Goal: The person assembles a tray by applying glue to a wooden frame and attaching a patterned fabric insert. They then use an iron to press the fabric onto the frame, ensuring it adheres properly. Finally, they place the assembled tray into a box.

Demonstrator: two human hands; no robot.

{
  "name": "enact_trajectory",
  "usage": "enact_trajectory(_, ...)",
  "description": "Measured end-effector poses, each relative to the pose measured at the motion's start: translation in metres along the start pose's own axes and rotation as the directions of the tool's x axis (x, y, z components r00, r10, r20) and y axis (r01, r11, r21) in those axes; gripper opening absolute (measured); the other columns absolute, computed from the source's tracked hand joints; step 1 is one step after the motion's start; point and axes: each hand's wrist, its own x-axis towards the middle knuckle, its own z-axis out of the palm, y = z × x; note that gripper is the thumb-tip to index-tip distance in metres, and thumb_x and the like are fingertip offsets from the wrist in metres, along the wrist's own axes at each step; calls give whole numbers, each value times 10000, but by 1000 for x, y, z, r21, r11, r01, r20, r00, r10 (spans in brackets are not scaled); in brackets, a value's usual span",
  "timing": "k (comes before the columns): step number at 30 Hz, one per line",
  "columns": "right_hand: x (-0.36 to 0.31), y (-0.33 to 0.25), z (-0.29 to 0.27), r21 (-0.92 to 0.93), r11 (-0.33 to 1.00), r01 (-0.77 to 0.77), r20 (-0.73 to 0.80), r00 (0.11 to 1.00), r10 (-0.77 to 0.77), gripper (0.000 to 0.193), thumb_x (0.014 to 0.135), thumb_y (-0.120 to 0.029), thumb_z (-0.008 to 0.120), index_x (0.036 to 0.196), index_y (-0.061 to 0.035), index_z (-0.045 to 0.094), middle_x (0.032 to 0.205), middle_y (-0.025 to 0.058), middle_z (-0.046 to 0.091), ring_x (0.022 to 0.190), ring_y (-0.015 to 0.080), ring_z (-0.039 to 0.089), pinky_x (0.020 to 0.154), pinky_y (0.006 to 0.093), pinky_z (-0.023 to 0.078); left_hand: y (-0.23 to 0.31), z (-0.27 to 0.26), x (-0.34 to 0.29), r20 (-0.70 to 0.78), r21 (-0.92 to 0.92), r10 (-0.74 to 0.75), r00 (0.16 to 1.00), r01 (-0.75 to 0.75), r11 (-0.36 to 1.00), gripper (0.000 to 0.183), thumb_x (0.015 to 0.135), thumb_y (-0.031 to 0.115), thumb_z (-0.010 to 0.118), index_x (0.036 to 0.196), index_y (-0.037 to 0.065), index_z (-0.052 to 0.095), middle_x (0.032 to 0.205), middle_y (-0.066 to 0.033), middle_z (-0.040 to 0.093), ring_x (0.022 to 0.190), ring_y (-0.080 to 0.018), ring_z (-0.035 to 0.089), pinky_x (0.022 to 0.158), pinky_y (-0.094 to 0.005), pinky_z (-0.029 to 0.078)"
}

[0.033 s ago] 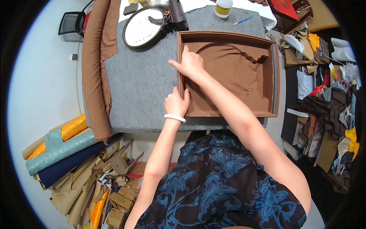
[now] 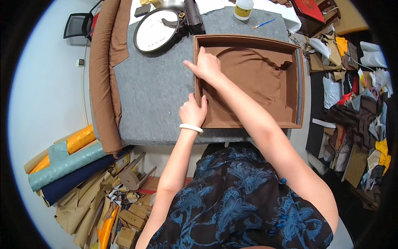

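A shallow brown fabric-covered box lies on the grey felt table top, its inside facing up. Loose brown cloth lines its floor, wrinkled, with a dark curved strip along the far side. My right hand grips the far part of the box's left wall, thumb outside and fingers over the inner face. Nearer to me, my left hand, with a white bangle above it, holds the same wall, its thumb on the inside. The wall partly hides the fingertips.
A roll of brown cloth runs along the table's left side. At the back are a round white dial with a black rim, a glue bottle and a blue brush. Fabric scraps crowd the right; rolls lie lower left.
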Motion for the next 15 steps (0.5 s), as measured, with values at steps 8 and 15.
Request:
enact_trajectory(8, 26, 14, 17, 33, 999, 18, -25, 1000, -17, 872, 881, -540, 707, 1403, 111, 451, 922, 270, 733, 919, 427, 732, 848, 497, 587, -6, 18, 9, 10, 8, 53, 999, -53, 999, 308, 1018, 299, 575, 1066, -5, 565, 683, -263, 676, 653, -481, 691, 606, -566, 568)
enact_trajectory(15, -74, 112, -93, -40, 999, 5, -469, 883, -23, 738, 901, -469, 735, 1438, -8, 523, 1022, 147, 689, 998, 360, 640, 874, 474, 517, 3, -8, 58, 115, -122, 18, 993, -4, 992, 630, 1004, 527, 549, 1257, -49, 590, 961, -356, 704, 952, -524, 693, 851, -587, 549)
